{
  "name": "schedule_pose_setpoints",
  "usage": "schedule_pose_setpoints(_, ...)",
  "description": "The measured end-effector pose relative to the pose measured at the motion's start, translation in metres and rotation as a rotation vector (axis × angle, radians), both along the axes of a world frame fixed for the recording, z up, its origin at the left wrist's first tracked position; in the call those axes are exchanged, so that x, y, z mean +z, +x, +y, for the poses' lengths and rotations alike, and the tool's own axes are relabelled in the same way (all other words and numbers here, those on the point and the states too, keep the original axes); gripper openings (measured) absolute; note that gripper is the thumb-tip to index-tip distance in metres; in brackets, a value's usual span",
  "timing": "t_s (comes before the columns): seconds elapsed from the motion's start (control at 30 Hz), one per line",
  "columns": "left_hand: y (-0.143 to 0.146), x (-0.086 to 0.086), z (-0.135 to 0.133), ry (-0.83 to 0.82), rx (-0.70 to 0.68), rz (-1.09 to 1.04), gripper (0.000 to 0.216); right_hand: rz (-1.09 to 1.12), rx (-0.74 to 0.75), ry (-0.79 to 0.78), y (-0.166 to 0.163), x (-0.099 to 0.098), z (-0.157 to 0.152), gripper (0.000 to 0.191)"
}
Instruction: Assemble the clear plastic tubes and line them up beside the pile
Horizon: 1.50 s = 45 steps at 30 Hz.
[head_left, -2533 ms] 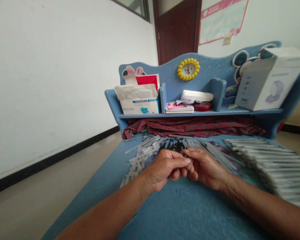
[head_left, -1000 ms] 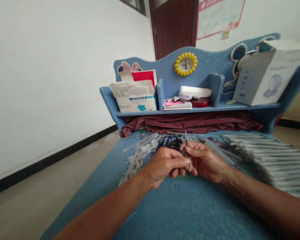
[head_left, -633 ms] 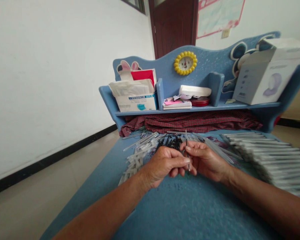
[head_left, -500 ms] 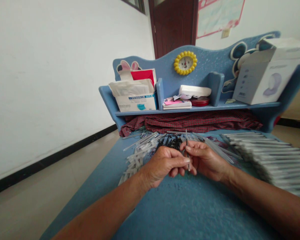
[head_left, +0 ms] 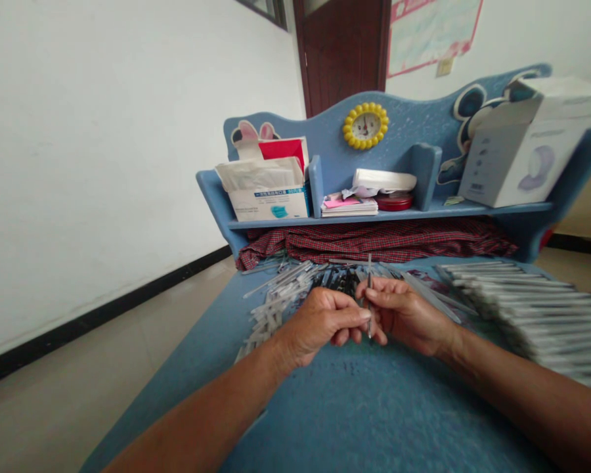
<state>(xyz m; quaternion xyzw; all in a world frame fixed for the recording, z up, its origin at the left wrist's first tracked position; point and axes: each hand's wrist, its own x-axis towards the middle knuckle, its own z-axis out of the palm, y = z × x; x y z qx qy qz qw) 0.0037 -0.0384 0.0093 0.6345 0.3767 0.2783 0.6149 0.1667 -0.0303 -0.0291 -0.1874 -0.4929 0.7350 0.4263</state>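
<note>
A slim pen [head_left: 370, 289] with a pale upper end and a darker lower part stands nearly upright between my hands. My right hand [head_left: 406, 315] pinches it midway between thumb and fingers. Lower down, the thumb and forefinger of my left hand [head_left: 328, 322] close at its side, near the tip; what lies under that thumb is partly hidden. Behind my hands lie dark pen parts [head_left: 342, 279], partly covered by the fingers. Left of them is a heap of clear plastic pieces [head_left: 270, 309], and long clear tubes [head_left: 431, 295] lie just beyond my right hand.
Many similar pens [head_left: 536, 309] are stacked at the right of the blue table [head_left: 374, 407]. A checked cloth [head_left: 374, 240] lies under the shelf [head_left: 285, 223]. The shelf bears a mask box [head_left: 270, 203], a red round tin [head_left: 394, 201] and a white carton [head_left: 522, 151].
My left thumb has shifted slightly left, and more of the pen's lower end shows. My right hand stays almost in place, still holding the pen.
</note>
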Motion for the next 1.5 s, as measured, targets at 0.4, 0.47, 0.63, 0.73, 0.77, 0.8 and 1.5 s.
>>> schedule_pose_setpoints(0.4, -0.04, 0.002, 0.04, 0.292, 0.33, 0.248, 0.024, -0.122, -0.092, -0.019, 0.001, -0.002, 0.002, 0.023)
schedule_pose_setpoints(0.47, -0.047, 0.0, 0.047, 0.338, 0.353, 0.32, 0.023, -0.139, -0.105, -0.016, 0.0, -0.001, 0.0, 0.023)
schedule_pose_setpoints(0.63, -0.053, -0.007, 0.052, 0.442, 0.295, 0.527, 0.024, -0.172, -0.117, -0.008, 0.0, 0.0, -0.003, 0.021)
schedule_pose_setpoints(0.73, -0.053, -0.01, 0.053, 0.565, 0.241, 0.639, 0.021, -0.179, -0.129, -0.004, 0.0, 0.001, -0.003, 0.02)
schedule_pose_setpoints(0.77, -0.053, -0.011, 0.053, 0.606, 0.235, 0.675, 0.02, -0.182, -0.138, -0.004, 0.0, 0.001, -0.003, 0.019)
schedule_pose_setpoints(0.8, -0.054, -0.012, 0.054, 0.645, 0.237, 0.713, 0.019, -0.184, -0.148, -0.004, 0.0, 0.001, -0.003, 0.018)
schedule_pose_setpoints(1.5, -0.079, -0.008, 0.061, 0.864, 0.302, 1.292, 0.017, -0.265, -0.264, 0.043, -0.005, 0.007, -0.007, 0.021)
